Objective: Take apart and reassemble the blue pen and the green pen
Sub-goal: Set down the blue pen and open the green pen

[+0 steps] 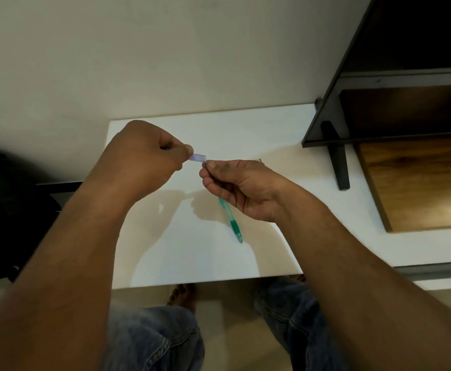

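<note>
The blue pen (199, 158) is held in the air above the white table (245, 129), between both hands. Only a short translucent blue stretch of it shows between the fingers. My left hand (149, 153) is shut around its left end. My right hand (240, 183) pinches its right end between thumb and fingers. I cannot tell whether the pen is whole or in parts. The green pen (232, 223) lies on the table below my right hand, its tip toward me, its upper end hidden under that hand.
A dark shelf unit (379, 89) with a black leg (339, 162) stands on the right of the table, over a wooden board (419, 183). A dark bag (5, 210) sits off the left edge. My knees (152, 338) are under the near edge.
</note>
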